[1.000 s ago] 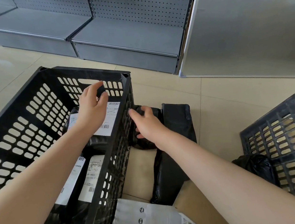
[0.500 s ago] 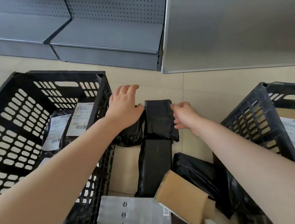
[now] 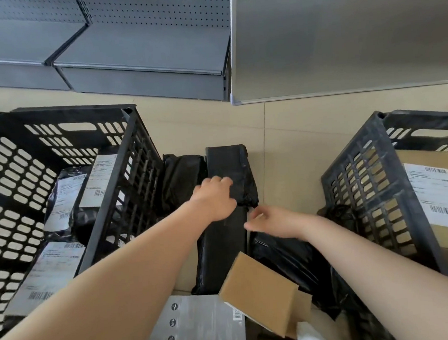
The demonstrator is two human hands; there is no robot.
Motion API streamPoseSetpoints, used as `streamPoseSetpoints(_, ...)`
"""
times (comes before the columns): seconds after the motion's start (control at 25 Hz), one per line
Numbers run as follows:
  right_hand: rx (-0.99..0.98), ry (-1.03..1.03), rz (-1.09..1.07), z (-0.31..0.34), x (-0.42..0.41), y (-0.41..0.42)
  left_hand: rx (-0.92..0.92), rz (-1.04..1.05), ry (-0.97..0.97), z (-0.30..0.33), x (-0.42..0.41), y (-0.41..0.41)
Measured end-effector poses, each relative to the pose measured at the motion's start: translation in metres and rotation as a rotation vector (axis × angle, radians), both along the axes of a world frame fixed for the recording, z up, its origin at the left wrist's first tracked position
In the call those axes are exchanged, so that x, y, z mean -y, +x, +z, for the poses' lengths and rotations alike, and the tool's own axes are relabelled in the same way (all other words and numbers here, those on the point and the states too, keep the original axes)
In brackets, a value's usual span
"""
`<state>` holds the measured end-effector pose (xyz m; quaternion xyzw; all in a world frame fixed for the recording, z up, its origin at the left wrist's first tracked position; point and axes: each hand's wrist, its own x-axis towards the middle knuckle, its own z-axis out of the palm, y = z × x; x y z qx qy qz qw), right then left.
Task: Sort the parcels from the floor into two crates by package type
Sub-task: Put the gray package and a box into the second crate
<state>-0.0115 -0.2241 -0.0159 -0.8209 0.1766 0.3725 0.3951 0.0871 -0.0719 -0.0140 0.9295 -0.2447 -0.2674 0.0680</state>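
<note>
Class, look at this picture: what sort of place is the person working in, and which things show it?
Probably an emptied shop or stockroom: bare grey pegboard shelving, a tiled floor, and labelled parcels sorted into black plastic crates.

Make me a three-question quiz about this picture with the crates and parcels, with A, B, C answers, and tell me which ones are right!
1. Where is the big cardboard box with the white label?
A. in the right crate
B. on the grey shelf
C. in the left crate

2. What colour are the bag parcels in the left crate?
A. red
B. black
C. yellow

3. What is the left hand doing?
A. resting on a black parcel on the floor
B. lifting the grey packet
C. holding the crate rim

Answers: 1 A, the cardboard box sits inside the right crate. 2 B, the bag parcels in the left crate are black with white labels. 3 A, the left hand lies on the long black parcel between the crates, fingers curled over it; the right hand hovers beside it.
</note>
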Motion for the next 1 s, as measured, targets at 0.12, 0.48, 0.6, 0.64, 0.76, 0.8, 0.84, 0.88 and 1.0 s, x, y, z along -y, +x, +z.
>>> streamPoseSetpoints(0.12, -0.019, 0.063, 0.143, -0.009, -0.029, -0.013, -0.154, 0.012, 0.029, -0.025, -0.013, -0.009)
streamPoseSetpoints(0.48, 0.017, -0.327, 0.758, -0.011, -0.083, -0.028, -0.298, 0.086, 0.080, -0.048, -0.037, -0.015)
streamPoseSetpoints(0.6, 0.018, -0.352, 0.713, -0.014, -0.084, -0.027, -0.352, 0.111, 0.100, -0.053, -0.046, -0.012)
streamPoseSetpoints(0.64, 0.031, -0.355, 0.688, -0.014, -0.083, -0.027, -0.358, 0.116, 0.094, -0.054, -0.050, -0.011)
streamPoseSetpoints(0.76, 0.076, -0.330, 0.553, -0.013, -0.077, -0.024, -0.403, 0.150, 0.033, -0.061, -0.056, -0.011)
streamPoseSetpoints(0.8, 0.080, -0.313, 0.504, -0.013, -0.073, -0.022, -0.426, 0.162, 0.016, -0.063, -0.058, -0.011)
streamPoseSetpoints(0.84, 0.085, -0.295, 0.458, -0.013, -0.069, -0.021, -0.452, 0.170, 0.004, -0.065, -0.060, -0.012)
streamPoseSetpoints(0.88, 0.096, -0.280, 0.414, -0.014, -0.064, -0.019, -0.472, 0.174, -0.002, -0.067, -0.062, -0.012)
streamPoseSetpoints(1.0, 0.147, -0.238, 0.255, -0.019, -0.048, -0.015, -0.506, 0.203, -0.002, -0.075, -0.068, -0.012)
